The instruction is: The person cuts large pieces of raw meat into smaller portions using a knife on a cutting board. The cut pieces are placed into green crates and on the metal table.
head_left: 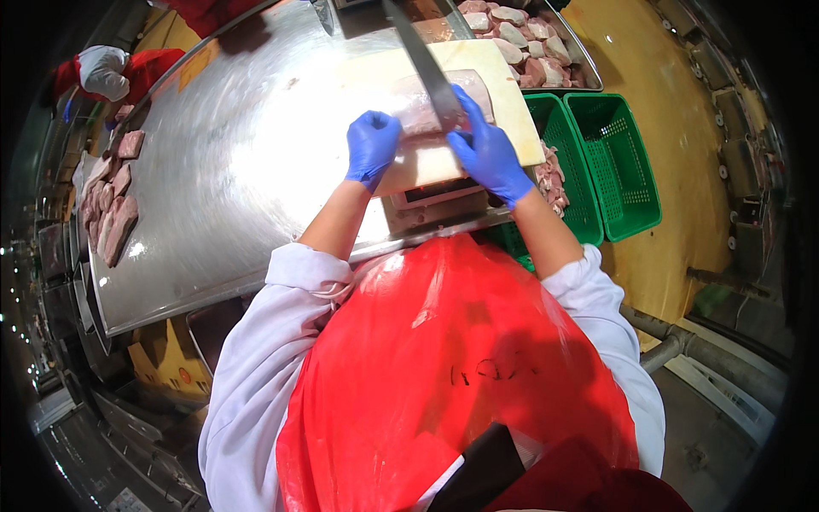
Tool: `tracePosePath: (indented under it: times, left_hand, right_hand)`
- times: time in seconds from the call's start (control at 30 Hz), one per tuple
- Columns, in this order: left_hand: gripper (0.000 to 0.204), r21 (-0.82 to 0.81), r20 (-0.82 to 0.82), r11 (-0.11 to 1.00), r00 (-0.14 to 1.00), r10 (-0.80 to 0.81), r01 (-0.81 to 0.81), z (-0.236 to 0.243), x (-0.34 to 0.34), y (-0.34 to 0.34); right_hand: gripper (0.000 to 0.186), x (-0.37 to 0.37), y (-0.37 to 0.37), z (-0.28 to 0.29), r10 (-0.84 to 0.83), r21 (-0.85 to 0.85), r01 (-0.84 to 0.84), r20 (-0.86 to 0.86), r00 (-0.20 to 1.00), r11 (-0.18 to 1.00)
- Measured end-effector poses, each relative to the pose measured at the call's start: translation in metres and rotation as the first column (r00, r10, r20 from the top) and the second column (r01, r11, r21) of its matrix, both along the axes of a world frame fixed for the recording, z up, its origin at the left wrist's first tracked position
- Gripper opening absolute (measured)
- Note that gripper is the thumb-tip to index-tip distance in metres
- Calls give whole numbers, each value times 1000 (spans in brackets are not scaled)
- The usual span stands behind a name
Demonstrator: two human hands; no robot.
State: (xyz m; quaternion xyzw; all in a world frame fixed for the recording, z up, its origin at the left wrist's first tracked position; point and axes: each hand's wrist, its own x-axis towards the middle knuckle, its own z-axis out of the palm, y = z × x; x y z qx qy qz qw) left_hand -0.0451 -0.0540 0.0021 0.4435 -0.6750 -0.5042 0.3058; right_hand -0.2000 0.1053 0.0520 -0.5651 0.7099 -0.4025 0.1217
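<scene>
A long slab of pale pink meat (471, 83) lies across a white cutting board (508, 111). My right hand (493, 158), in a blue glove, is closed on a knife (424, 64) at the near right of the meat. The knife's broad blade slants over the slab, pointing away and to the left. At the slab's left end is my left hand (373, 145), also gloved in blue, its fingers curled closed. Glare and the curled fingers hide whatever it may grip.
The board rests on a shiny steel table (196, 188). Meat pieces (111, 200) lie at its left edge, and a steel tray (589, 78) of cut meat stands far right. Green crates (616, 162) are right of the board, near meat scraps (553, 179). A co-worker's sleeve (104, 72) shows far left.
</scene>
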Motion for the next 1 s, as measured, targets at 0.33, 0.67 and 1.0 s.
tracePosePath:
  times: [0.33, 0.67, 1.0]
  left_hand:
    - [13, -138, -34, 986, 995, 92, -96, -16, 5, 16]
    - [11, -221, -157, 964, 981, 116, -150, -20, 13, 33]
    - [8, -275, -147, 951, 984, 102, -140, -27, 18, 34]
  right_hand:
    - [86, 22, -19, 8, 246, 338, -115, -376, 894, 934]
    - [91, 5, 59, 68, 420, 632, -54, -445, 791, 773]
    - [73, -9, 21, 22, 423, 442, -166, -583, 694, 881]
